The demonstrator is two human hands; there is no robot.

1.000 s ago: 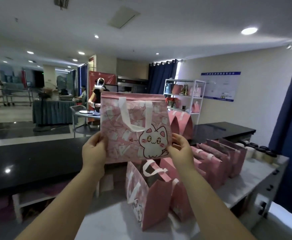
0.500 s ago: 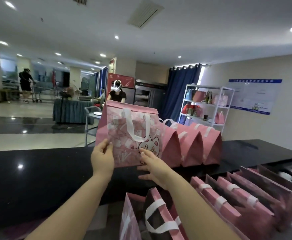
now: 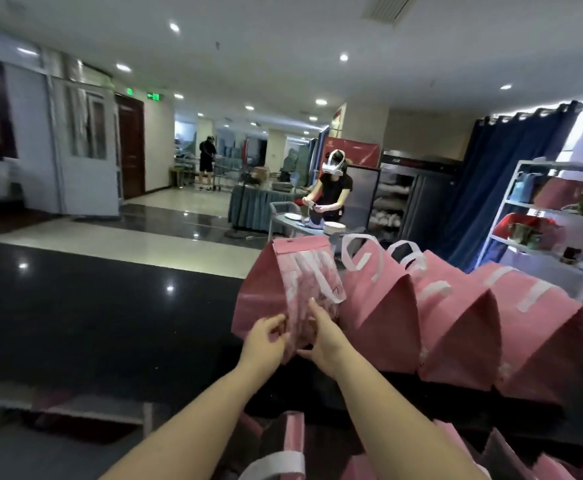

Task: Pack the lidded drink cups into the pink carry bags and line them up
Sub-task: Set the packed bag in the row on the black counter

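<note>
Four bags [image 3: 456,323] on counter [image 3: 110,323]; left hand [image 3: 265,337], right hand [image 3: 326,337] hold leftmost bag [image 3: 265,289].

Large commercial hall set up like a shop: black counter [image 3: 92,323] mid-frame, white display shelf [image 3: 532,206] right, green exit sign [image 3: 155,96] upper left, polished floor [image 3: 165,216].

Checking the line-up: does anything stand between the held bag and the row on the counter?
Nothing visible: the left hand and right hand hold the held bag directly beside the row's end bag.

green lit sign [image 3: 129,91] above door [image 3: 131,147], lettering unreadable
</note>
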